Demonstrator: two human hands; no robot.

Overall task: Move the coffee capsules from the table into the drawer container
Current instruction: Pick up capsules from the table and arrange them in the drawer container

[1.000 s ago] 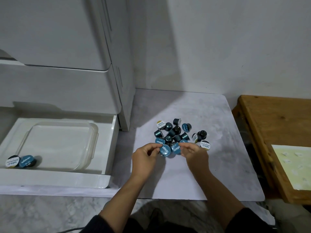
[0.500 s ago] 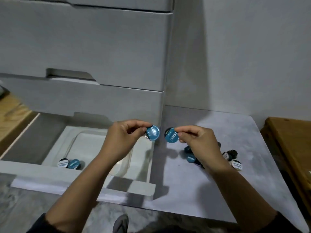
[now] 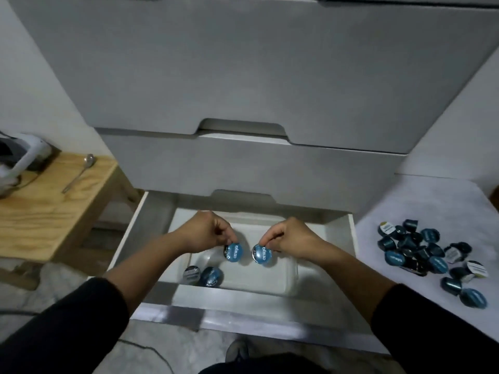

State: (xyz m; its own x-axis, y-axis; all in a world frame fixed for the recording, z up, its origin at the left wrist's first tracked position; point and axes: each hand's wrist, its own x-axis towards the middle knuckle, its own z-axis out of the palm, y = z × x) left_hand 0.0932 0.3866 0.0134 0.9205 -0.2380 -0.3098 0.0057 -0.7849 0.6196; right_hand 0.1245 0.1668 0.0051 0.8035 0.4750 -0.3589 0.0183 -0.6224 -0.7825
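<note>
While we look down from head height, both of our bare hands hang over the open bottom drawer (image 3: 127, 233) of a pale grey cabinet (image 3: 243, 76). Our left hand (image 3: 208, 234) pinches a round blue foil-topped coffee capsule (image 3: 233, 251) by its rim, fingers curled and clamped on it. Our right hand (image 3: 290, 237) pinches a second blue foil-topped capsule (image 3: 262, 255) the same way, fingers closed on its edge. Both capsules hang foil side towards us, just beside each other but apart, above a clear rectangular plastic container (image 3: 293, 268) that sits inside the drawer.

Two capsules already lie in the near left corner of the container, touching each other: one with a silver-grey lid (image 3: 191, 273) and one with a blue lid (image 3: 212, 276).

To the right, on the white marbled bench (image 3: 432, 201), a loose pile of dark teal and blue capsules (image 3: 421, 252) remains, some on their sides, a few with pale labelled lids. It is well apart from the drawer.

To the left stands a light wooden side table (image 3: 48, 211) with a metal spoon (image 3: 78, 172) lying on it and a white appliance (image 3: 24, 155) at its far corner, partly out of view. Dark sleeves cover both our forearms.
</note>
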